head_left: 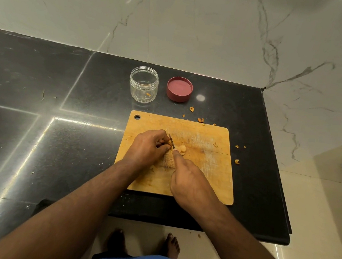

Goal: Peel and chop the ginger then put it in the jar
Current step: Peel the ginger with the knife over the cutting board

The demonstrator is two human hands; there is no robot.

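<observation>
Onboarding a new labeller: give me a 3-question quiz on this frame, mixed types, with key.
1. True or false: the lid is on the jar.
2. Which hand holds the knife? A) left B) right
3. Fill in: the ginger is being cut on the ______.

Key:
1. False: the lid lies upside down on the counter, right of the open jar.
2. B: the right hand grips it; the left hand steadies the ginger.
3. Board.

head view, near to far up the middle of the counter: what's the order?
Right hand → left hand → pale ginger pieces → far edge of cutting board → clear jar and red lid, roughly level → marble wall.
</observation>
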